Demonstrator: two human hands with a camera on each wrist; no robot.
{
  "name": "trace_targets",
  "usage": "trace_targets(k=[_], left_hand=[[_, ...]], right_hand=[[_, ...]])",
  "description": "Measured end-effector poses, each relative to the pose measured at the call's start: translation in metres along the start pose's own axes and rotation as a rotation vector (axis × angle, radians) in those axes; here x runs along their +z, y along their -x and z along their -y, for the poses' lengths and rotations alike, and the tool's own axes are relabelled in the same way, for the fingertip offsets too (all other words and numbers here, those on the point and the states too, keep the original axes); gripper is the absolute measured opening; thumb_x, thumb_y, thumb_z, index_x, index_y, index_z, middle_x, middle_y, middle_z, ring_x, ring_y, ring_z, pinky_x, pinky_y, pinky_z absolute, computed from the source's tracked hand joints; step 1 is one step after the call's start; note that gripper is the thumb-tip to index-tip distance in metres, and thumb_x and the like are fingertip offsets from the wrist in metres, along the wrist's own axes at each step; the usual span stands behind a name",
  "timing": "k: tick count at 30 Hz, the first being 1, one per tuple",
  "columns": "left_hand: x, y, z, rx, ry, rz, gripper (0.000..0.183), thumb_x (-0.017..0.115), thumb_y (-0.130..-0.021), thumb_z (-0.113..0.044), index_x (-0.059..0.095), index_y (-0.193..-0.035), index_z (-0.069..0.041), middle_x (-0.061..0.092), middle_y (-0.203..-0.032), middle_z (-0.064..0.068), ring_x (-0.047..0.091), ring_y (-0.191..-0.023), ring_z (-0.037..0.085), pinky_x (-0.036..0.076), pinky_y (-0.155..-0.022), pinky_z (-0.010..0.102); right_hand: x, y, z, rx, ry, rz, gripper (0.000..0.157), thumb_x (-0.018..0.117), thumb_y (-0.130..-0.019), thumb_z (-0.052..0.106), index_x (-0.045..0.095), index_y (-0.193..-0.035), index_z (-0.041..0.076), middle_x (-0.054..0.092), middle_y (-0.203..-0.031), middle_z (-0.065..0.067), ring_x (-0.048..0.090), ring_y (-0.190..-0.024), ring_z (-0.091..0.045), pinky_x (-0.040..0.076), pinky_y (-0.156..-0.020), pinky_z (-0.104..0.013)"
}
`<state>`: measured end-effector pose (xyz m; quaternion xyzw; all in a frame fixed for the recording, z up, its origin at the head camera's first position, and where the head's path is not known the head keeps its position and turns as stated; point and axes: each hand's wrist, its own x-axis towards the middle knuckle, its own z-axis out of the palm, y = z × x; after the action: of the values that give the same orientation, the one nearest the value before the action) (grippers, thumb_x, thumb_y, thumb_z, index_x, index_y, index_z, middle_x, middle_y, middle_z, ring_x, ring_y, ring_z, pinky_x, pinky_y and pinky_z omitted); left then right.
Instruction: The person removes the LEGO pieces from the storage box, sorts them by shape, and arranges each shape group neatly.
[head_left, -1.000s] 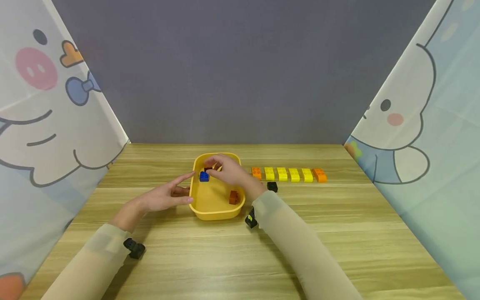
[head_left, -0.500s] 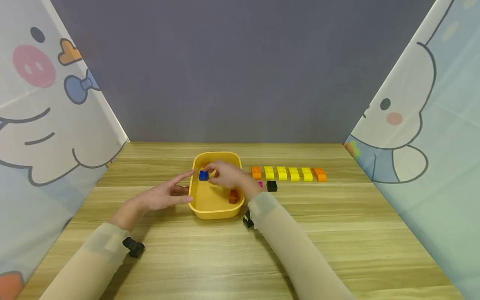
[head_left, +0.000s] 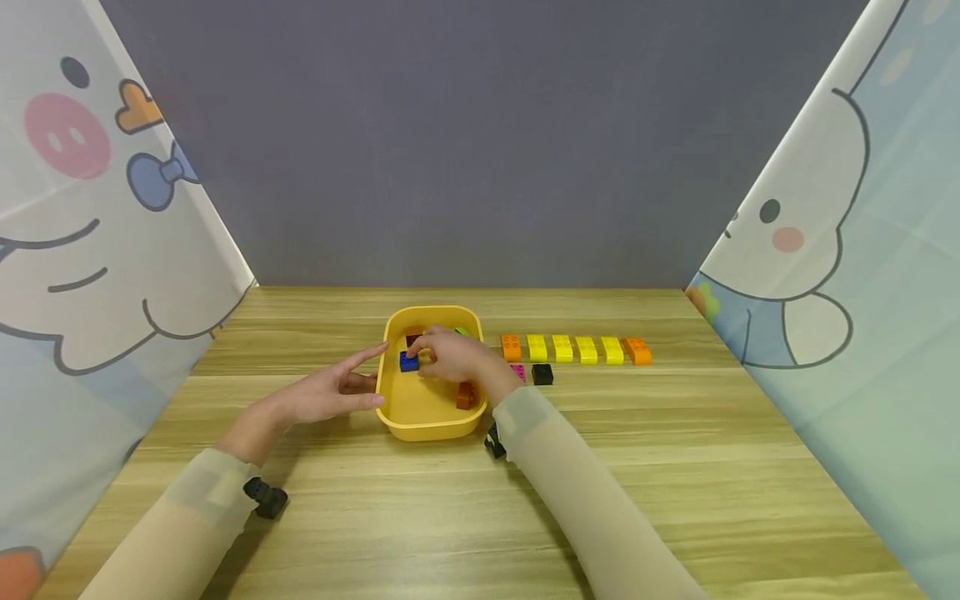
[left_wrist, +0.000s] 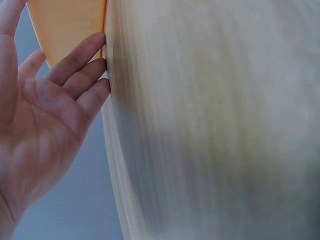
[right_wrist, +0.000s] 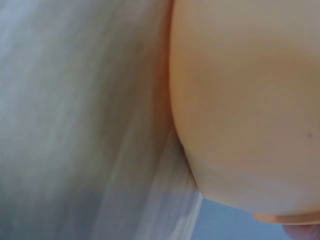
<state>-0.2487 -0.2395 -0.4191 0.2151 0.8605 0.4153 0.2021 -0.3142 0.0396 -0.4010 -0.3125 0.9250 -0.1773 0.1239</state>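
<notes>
A yellow plastic bin point(head_left: 431, 432) stands on the wooden table with toy bricks in it. My left hand point(head_left: 326, 396) has its thumb and forefinger spread against the bin's left wall; the left wrist view shows the palm and straight fingers point(left_wrist: 82, 77) beside it. Reaching inside the bin, my right hand point(head_left: 459, 357) has its bent forefinger and thumb at a blue brick point(head_left: 408, 363). A dark brown brick point(head_left: 413, 340) lies behind that one, and an orange-brown brick point(head_left: 465, 397) is partly covered by the right wrist. The right wrist view shows mostly the bin's outer wall point(right_wrist: 250, 125).
Right of the bin runs a row: an orange brick point(head_left: 511, 348), several yellow bricks point(head_left: 562, 348) and another orange brick point(head_left: 637, 351). Before it sit a magenta brick point(head_left: 519, 372) and a black brick point(head_left: 542, 375). A grey panel point(head_left: 472, 150) closes off the back.
The right hand has drawn back a little inside the bin, and the blue brick has shifted slightly toward me with its fingertips. The left hand keeps its place.
</notes>
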Motion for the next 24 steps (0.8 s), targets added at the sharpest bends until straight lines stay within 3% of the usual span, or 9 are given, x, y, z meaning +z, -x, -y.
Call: trace_targets(k=[9,13,18,24], left_hand=[[0.0,-0.0001,-0.0009,0.003,-0.001,-0.004,0.098,0.075,-0.105,-0.043,0.012,-0.178,-0.029,0.054,-0.162,0.031,0.054,-0.15,0.05,0.048,-0.119,0.068],[0.0001,0.0002,0.0012,-0.007,0.004,-0.01,0.096,0.075,-0.105,-0.045,0.013,-0.178,-0.031,0.055,-0.162,0.03,0.055,-0.15,0.05,0.048,-0.119,0.068],[0.0,-0.0001,0.003,-0.011,0.008,-0.01,0.095,0.075,-0.105,-0.046,0.014,-0.177,-0.035,0.054,-0.163,0.029,0.054,-0.151,0.049,0.047,-0.12,0.069],[0.0004,-0.0004,0.0029,0.004,0.011,-0.006,0.095,0.074,-0.106,-0.044,0.013,-0.178,-0.03,0.053,-0.163,0.03,0.053,-0.151,0.05,0.047,-0.119,0.069]], right_hand=[[0.0018,0.0002,-0.0006,0.003,-0.073,-0.002,0.024,0.078,-0.105,0.029,0.074,-0.129,0.027,0.071,-0.132,0.003,0.067,-0.114,-0.016,0.057,-0.106,-0.035],[0.0024,0.0004,-0.0008,-0.002,-0.106,0.008,0.025,0.08,-0.104,0.026,0.074,-0.127,0.025,0.075,-0.13,0.003,0.069,-0.112,-0.015,0.058,-0.1,-0.032],[0.0026,0.0013,-0.0013,-0.008,-0.111,0.014,0.022,0.081,-0.103,0.027,0.072,-0.124,0.025,0.076,-0.13,0.004,0.069,-0.117,-0.014,0.057,-0.104,-0.032],[0.0021,0.0025,-0.0004,-0.021,-0.088,0.015,0.019,0.079,-0.104,0.026,0.071,-0.121,0.025,0.076,-0.127,0.005,0.069,-0.117,-0.014,0.057,-0.105,-0.033]])
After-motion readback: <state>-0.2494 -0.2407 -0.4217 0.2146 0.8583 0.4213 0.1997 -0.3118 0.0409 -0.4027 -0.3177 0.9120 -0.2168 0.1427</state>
